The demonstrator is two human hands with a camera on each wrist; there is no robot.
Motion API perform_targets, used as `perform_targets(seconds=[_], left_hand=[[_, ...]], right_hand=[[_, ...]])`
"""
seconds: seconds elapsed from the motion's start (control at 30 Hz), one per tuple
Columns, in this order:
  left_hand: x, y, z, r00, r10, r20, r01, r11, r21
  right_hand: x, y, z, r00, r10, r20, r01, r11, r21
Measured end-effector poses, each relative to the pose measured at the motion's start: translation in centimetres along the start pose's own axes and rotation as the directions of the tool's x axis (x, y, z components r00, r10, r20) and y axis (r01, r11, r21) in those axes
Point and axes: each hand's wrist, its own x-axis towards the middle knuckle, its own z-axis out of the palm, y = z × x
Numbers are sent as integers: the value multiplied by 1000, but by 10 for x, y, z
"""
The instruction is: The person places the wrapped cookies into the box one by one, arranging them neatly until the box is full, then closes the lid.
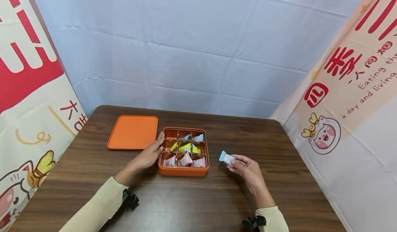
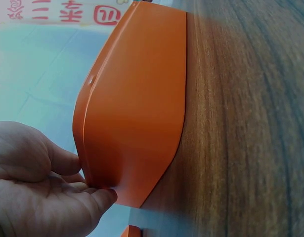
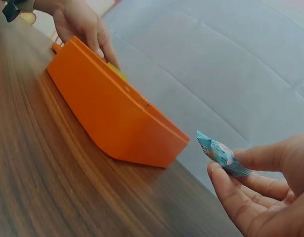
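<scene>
An orange box [image 1: 183,171] with a divided tray stands on the table. Its near row holds pink wrapped candies [image 1: 185,160], its middle row yellow ones [image 1: 185,148], and blue ones [image 1: 198,138] lie in the far row's middle and right compartments. No candy shows in the far left compartment. My left hand [image 1: 149,155] rests against the box's left side, fingers extended at the rim. To the right of the box, my right hand [image 1: 247,170] pinches a blue wrapped candy [image 3: 224,156] between thumb and fingers, held above the table and apart from the box.
A flat orange lid [image 1: 133,132] lies left of the box, towards the back. The dark wooden table [image 1: 173,204] ends at a pale cloth backdrop [image 1: 186,52]. Printed banners [image 1: 347,97] hang at both sides.
</scene>
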Motion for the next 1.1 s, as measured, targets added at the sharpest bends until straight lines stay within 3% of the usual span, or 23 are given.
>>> perform_targets(seconds=[0.57,1.1], left_hand=[[1,0,0,1000,-8,-1,8,1000,17],[2,-2,1,1000,0,-1,0,1000,20]], right_hand=[[-1,-13,25,999,-7,39,7,1000,5],[11,-28,48,994,-21,104,22,1000,-16]])
